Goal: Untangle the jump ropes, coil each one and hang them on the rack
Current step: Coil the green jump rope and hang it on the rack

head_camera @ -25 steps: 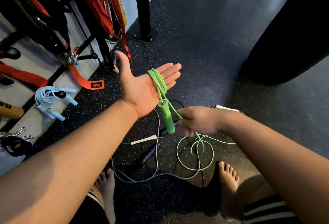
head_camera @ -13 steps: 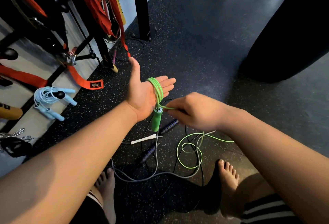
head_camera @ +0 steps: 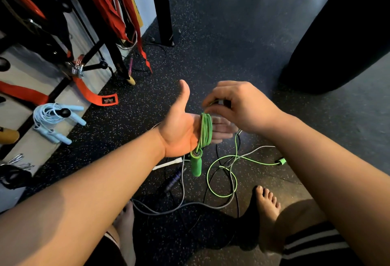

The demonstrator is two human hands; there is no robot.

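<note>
Green jump rope (head_camera: 205, 132) wraps left hand (head_camera: 181, 128); strap label (head_camera: 109, 101) unreadable.

Green jump rope (head_camera: 205, 131) coiled in several turns round an open palm, its green handle (head_camera: 196, 164) dangling below, loose green tail looping on the floor to a second handle (head_camera: 281, 161), grey rope (head_camera: 185, 204) and dark-handled rope (head_camera: 173, 181) tangled beneath, pale blue rope (head_camera: 52, 117) coiled on a rack peg

Two hands (head_camera: 181, 130), two feet (head_camera: 266, 206), five jump ropes (head_camera: 205, 132).
</note>
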